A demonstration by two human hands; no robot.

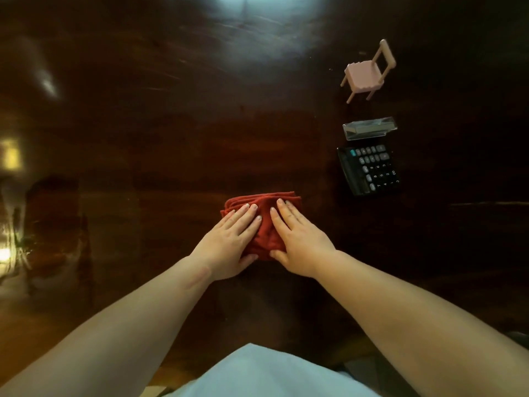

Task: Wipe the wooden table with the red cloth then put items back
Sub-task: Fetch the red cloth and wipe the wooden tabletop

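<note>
Both hands lie flat, palms down, on the red cloth, nothing pinched: left hand covers its left part, right hand its right part, fingers straight and close together, pointing far, thumbs tucked at the cloth's near edge. Cloth is folded into a thick pad, sits on the wooden table around the middle, slightly near of centre; its far edge and layered folds show past the fingertips, its near half mostly hidden under the palms. Right of the cloth and farther off, three items line up in a near-to-far column, apart from each other: black calculator nearest, keys up, key labels mostly too small to read; then a clear plastic box, lying on its side or flat, cannot tell which, contents unclear, looks see-through with only reflections; then a small pink toy chair farthest, upright on its legs, back rest toward the right. None touches the cloth or hands. Table surface dark, glossy, with bright glare patches at far centre and left; left side shows blurred reflections, hard to make out. Forearms bare, light blue garment at bottom edge, cut off.
</note>
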